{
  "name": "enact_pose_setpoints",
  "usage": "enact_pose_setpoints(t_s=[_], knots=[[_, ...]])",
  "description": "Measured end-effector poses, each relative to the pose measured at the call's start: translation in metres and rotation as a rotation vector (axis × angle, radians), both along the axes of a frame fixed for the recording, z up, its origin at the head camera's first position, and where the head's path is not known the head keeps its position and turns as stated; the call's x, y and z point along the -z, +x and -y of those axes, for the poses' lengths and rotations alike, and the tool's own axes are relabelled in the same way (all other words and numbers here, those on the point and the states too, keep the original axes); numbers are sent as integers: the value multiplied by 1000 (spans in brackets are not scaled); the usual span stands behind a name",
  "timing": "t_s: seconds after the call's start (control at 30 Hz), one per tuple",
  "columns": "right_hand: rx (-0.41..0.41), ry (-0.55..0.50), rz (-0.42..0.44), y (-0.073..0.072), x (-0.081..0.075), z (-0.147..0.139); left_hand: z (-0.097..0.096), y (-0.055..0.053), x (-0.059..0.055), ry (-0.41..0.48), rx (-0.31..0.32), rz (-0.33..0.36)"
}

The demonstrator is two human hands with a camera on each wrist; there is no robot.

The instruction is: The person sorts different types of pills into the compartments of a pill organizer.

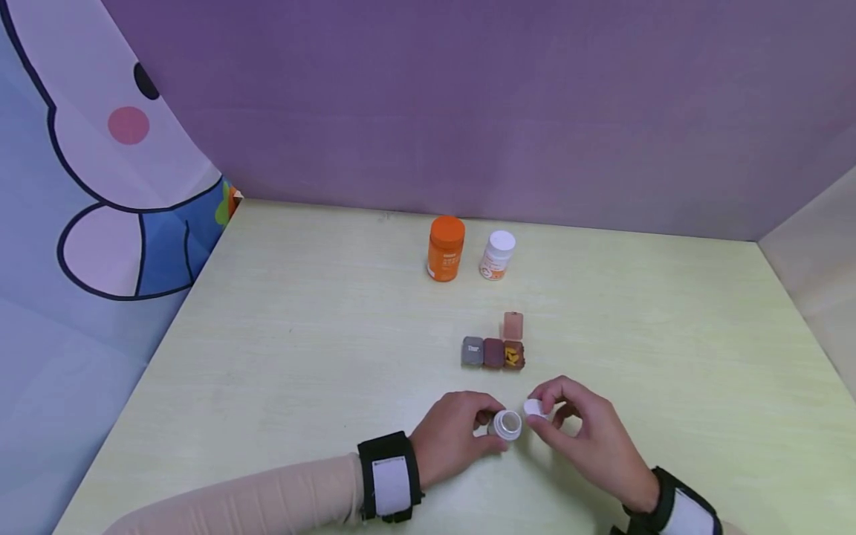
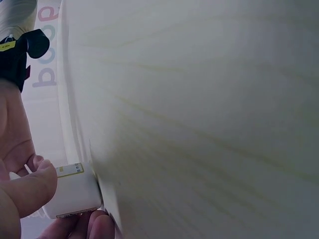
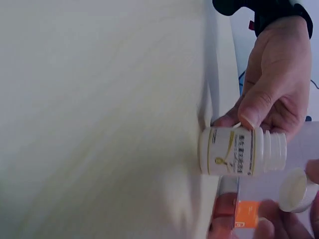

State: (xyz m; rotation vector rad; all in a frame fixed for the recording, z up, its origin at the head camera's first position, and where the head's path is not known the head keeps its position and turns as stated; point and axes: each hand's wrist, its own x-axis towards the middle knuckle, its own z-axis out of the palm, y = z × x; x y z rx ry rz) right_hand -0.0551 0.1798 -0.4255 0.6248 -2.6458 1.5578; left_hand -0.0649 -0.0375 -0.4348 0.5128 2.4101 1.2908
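My left hand (image 1: 458, 431) grips a small white pill bottle (image 3: 232, 152) around its body, with the bottle standing upright on the table. Its mouth is uncapped, the threaded neck showing in the right wrist view. Close to the right of it, my right hand (image 1: 582, 431) pinches a white ribbed screw cap (image 3: 295, 190) between thumb and fingers, apart from the bottle. Just beyond the hands sits a pill organizer of three small compartments: grey (image 1: 472, 351), dark maroon (image 1: 493, 353) and brown (image 1: 513, 357). The brown one's lid (image 1: 513, 325) is flipped back, and yellow capsules lie inside.
Farther back stand an orange bottle (image 1: 446, 249) with an orange cap and a white bottle (image 1: 498, 255) with a white cap. A purple wall panel (image 1: 481, 111) rises behind the pale wooden table (image 1: 321, 319). On the left hangs a cartoon-printed cloth (image 1: 87, 357).
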Motion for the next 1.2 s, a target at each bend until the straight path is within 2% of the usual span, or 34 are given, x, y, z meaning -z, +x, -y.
enact_pose_setpoints(t_s=[0.1,0.33,0.6,0.77,1.2], knots=[[-17,-26,-49,1,3,3,0,0,-1,-1,2,-2],[-142,-36,-125,2,9,8,1,0,-1,6,16,-35],[-169,-40,-73,4,9,11,1,-1,0,9,24,-44],[-178,-45,-89,5,9,12,1,-2,-1,1,22,-39],[-172,43,-28,6,4,16,2,-1,-1,-8,14,-23]])
